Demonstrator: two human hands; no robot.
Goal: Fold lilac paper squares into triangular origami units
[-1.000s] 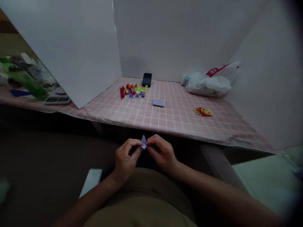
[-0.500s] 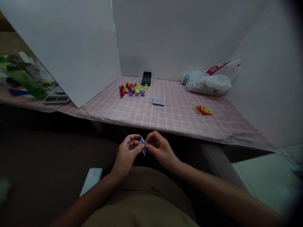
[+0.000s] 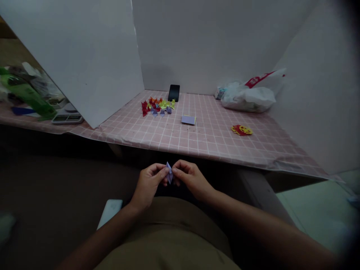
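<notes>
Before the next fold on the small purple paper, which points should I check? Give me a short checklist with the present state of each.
1. Purple paper piece pinched by both hands: ok.
2. Left hand and right hand meet at the piece, above the lap: ok.
3. Crease lines sharp and aligned: cannot tell, the piece is too small and dim.
4. Folded pieces sit grouped on the pink table, apart from the hands: ok.
5. Purple sheet stack lies flat on the table: ok.
</notes>
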